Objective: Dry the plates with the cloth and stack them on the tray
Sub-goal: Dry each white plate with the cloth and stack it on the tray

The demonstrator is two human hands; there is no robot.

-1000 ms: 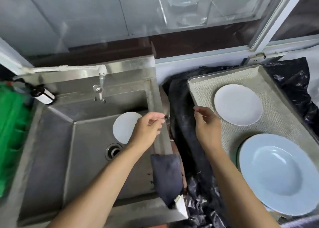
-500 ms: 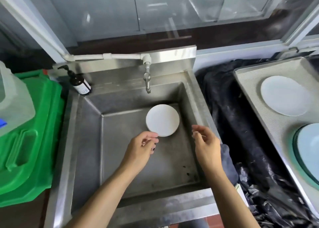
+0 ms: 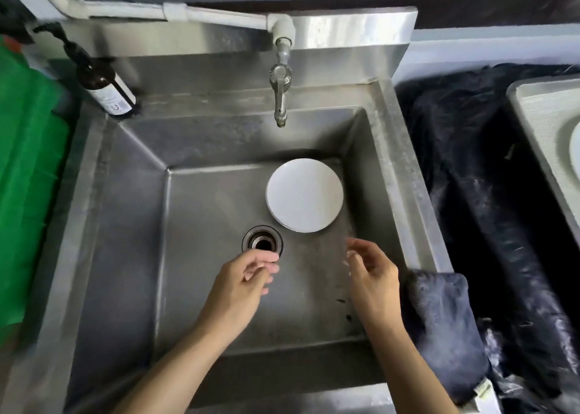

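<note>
Soft daylight is falling evenly on the sink [image 3: 389, 150]; its back rim is glaring, its edges are bowing, and the fingers above it are blurring.

Steel sink [image 3: 398, 150], drain [image 3: 262, 243] in floor; tap [image 3: 280, 100] above; brown pump bottle [image 3: 105, 85] at back-left corner; green bin [image 3: 28, 175] left.

plate [image 3: 303, 199]: white, flat in sink | cloth [image 3: 445, 329]: dark, draped on sink's rim
</note>
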